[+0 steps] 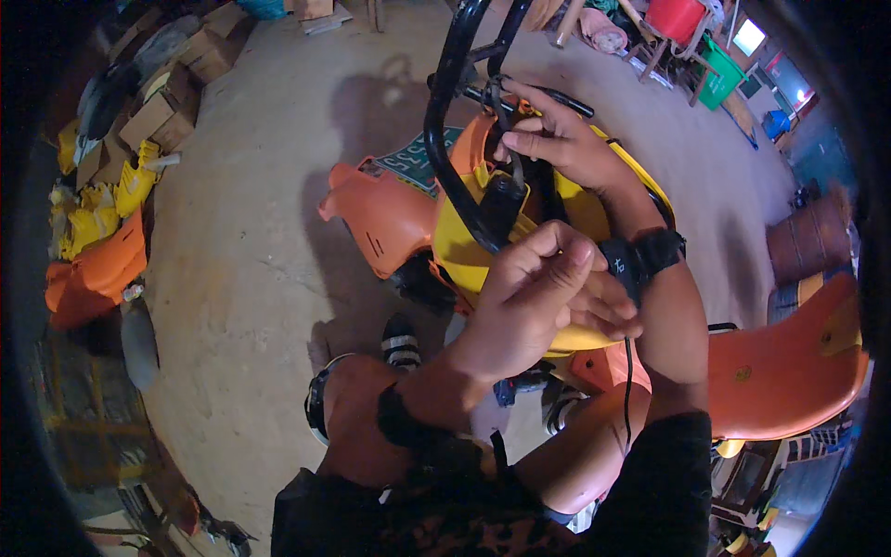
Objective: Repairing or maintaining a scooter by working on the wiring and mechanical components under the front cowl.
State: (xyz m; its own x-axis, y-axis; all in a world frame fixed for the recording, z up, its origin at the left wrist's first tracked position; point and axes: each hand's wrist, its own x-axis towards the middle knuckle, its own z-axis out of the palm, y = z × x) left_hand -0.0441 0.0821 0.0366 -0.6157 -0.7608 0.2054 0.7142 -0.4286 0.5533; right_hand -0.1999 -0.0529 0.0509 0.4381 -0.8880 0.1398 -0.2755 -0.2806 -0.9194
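Observation:
My right hand [549, 139] reaches up to a dark cable [501, 111] beside the black tubular frame [438, 158], its fingers bent around it. My left hand [543, 297] is lower, in front of my right forearm, with thumb and index finger drawn together; whether anything small is between them is unclear. Behind both hands are a yellow plastic shell [460, 249] and an orange panel [376, 213] with a green plate [418, 158]. A thin black cord [629, 390] hangs below my left hand.
Cardboard boxes [158, 111] and yellow and orange plastic parts [93, 274] lie along the left. An orange molded piece [780, 371] sits at the lower right. A red bucket [673, 19], a green bin [719, 74] and a brown drum [803, 241] stand at the upper right.

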